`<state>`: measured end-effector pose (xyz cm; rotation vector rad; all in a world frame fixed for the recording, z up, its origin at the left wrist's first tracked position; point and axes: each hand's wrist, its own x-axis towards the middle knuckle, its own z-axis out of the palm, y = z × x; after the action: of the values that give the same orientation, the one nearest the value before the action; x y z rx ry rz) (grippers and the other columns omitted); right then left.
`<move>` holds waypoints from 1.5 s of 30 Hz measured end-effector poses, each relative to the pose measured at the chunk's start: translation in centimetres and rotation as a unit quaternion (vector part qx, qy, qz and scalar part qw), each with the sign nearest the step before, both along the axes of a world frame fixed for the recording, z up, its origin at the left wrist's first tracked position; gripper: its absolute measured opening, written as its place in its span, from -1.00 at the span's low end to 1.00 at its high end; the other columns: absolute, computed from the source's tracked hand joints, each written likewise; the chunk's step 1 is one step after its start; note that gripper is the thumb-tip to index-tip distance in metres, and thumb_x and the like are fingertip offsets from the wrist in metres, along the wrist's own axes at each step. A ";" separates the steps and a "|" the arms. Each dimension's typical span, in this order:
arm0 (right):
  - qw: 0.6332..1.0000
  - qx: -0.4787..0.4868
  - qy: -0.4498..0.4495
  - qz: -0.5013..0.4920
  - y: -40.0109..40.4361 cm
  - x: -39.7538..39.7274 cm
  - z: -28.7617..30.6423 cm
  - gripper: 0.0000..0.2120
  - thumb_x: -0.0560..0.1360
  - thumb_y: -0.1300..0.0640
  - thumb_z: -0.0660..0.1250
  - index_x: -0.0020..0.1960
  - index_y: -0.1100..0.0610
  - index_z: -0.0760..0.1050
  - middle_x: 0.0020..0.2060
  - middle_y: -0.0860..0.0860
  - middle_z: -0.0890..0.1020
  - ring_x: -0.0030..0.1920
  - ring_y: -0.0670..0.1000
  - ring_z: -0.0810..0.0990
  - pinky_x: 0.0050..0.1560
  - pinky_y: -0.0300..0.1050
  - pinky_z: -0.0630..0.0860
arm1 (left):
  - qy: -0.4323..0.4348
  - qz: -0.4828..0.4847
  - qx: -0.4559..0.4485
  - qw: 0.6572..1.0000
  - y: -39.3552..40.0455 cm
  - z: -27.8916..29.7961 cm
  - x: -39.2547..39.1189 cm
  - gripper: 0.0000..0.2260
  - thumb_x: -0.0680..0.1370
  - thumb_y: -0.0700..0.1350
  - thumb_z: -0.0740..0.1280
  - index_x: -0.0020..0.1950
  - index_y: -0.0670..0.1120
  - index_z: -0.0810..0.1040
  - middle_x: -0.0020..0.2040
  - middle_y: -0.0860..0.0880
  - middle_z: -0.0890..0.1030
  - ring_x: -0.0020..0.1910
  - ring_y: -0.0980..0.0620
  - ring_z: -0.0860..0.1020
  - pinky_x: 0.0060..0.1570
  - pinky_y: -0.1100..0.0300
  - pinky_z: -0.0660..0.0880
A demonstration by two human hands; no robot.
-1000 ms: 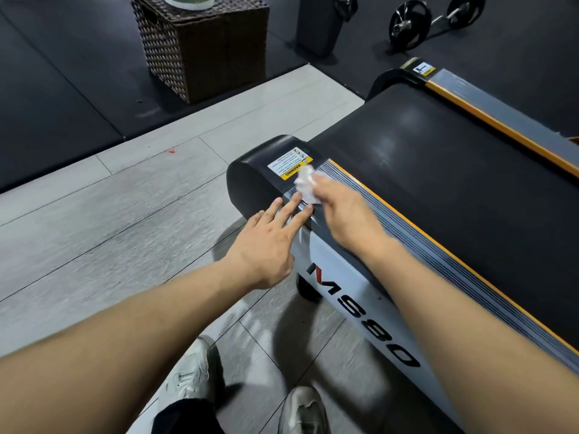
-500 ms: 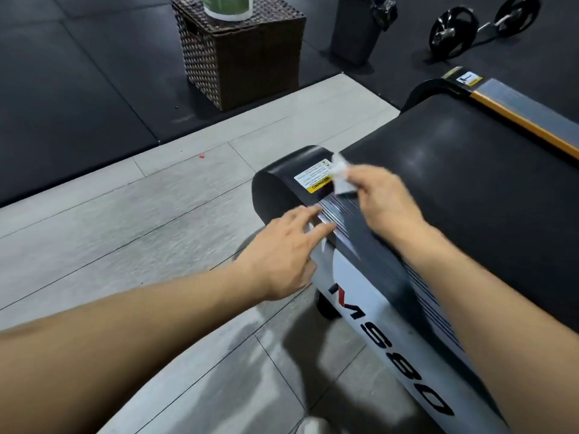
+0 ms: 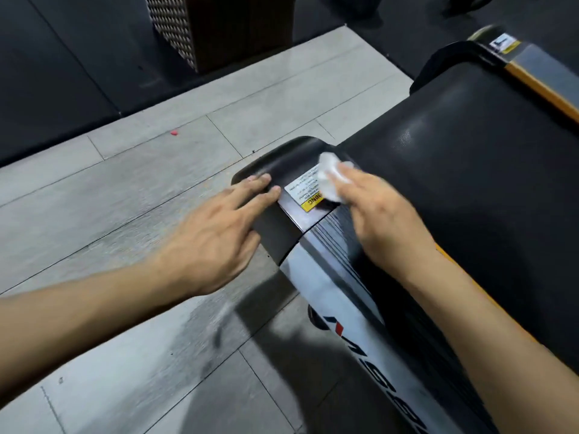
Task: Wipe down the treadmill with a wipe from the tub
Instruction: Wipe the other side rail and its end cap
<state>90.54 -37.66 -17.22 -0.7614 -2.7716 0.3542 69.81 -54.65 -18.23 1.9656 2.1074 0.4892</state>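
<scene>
Wiping has moved on from the ribbed grey side rail of the black-belted treadmill (image 3: 470, 189) to its rounded black plastic rear end cap (image 3: 282, 170), which a second ago was untouched. Coverage along the near rail therefore appears complete at this end, and the corner is now in hand (the far rail with its orange strip shows no sign either way).

The left hand (image 3: 216, 236) has shifted from the rail onto the end cap; its fingers lie straight and flat on the plastic, holding nothing, apparently bracing.

The right hand (image 3: 380, 214) has travelled forward with it, fingers curled round the crumpled white wipe (image 3: 329, 177) and pressing it down.

The wipe now sits on the white-and-yellow warning label (image 3: 305, 192), covering its far corner, where half a second ago it was lifted just clear of it.

The tub is not in view.
</scene>
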 end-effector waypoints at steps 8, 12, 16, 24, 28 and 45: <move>0.990 -0.012 -0.050 0.129 -2.7 -1.0 0.8 -0.49 0.60 0.31 -0.01 0.49 0.19 0.42 0.48 0.12 0.44 0.49 0.09 0.39 0.50 -0.01 0.32 | 0.006 -0.010 -0.041 0.999 0.2 1.1 0.4 -0.36 0.51 0.01 -0.02 0.56 -0.18 0.34 0.59 -0.20 0.29 0.55 -0.18 0.31 0.53 -0.03 0.27; 0.998 -0.024 -0.059 -0.025 1.1 -2.0 1.4 -0.45 0.58 0.25 -0.08 0.49 0.23 0.41 0.44 0.16 0.48 0.44 0.17 0.45 0.46 0.04 0.34 | 0.009 0.005 -0.051 0.999 0.2 0.7 1.3 -0.36 0.50 -0.01 0.03 0.56 -0.21 0.34 0.58 -0.24 0.29 0.54 -0.21 0.33 0.45 -0.11 0.38; 0.993 -0.052 -0.060 0.087 -2.7 -2.5 2.3 -0.47 0.60 0.31 -0.06 0.49 0.20 0.41 0.48 0.09 0.44 0.49 0.04 0.39 0.52 -0.08 0.29 | 0.020 0.011 -0.039 0.999 0.2 0.5 1.6 -0.38 0.47 -0.03 0.08 0.50 -0.22 0.42 0.52 -0.26 0.38 0.47 -0.22 0.42 0.41 -0.09 0.39; 0.992 -0.057 -0.112 -0.023 -1.1 -5.1 3.8 -0.47 0.60 0.17 -0.04 0.51 0.13 0.40 0.50 0.08 0.41 0.51 0.10 0.37 0.53 0.03 0.28 | 0.049 0.002 -0.084 0.995 -0.3 2.2 1.7 -0.36 0.45 0.01 0.02 0.48 -0.21 0.42 0.44 -0.25 0.44 0.27 -0.25 0.51 0.27 -0.08 0.48; 0.976 -0.108 -0.167 0.084 -2.8 -6.4 4.9 -0.45 0.62 0.07 -0.08 0.56 0.07 0.33 0.56 -0.03 0.30 0.57 -0.08 0.23 0.59 -0.09 0.14 | 0.061 0.014 -0.067 0.996 -0.8 2.5 0.9 -0.44 0.49 0.01 0.11 0.48 -0.10 0.41 0.41 -0.09 0.44 0.11 -0.17 0.46 0.18 -0.08 0.41; 0.946 -0.145 -0.222 0.185 2.6 -11.9 4.5 -0.29 0.39 0.42 0.17 0.45 -0.08 0.48 0.50 -0.15 0.38 0.48 -0.24 0.27 0.48 -0.41 0.13 | 0.036 -0.021 0.029 0.999 -0.9 -0.3 1.4 -0.39 0.37 -0.02 0.48 0.43 0.01 0.51 0.41 -0.07 0.52 0.11 -0.20 0.57 0.22 -0.02 0.34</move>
<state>78.65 -35.07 -12.75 -0.4040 -3.3442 0.7600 71.25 -55.55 -18.56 2.0860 2.1120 0.4833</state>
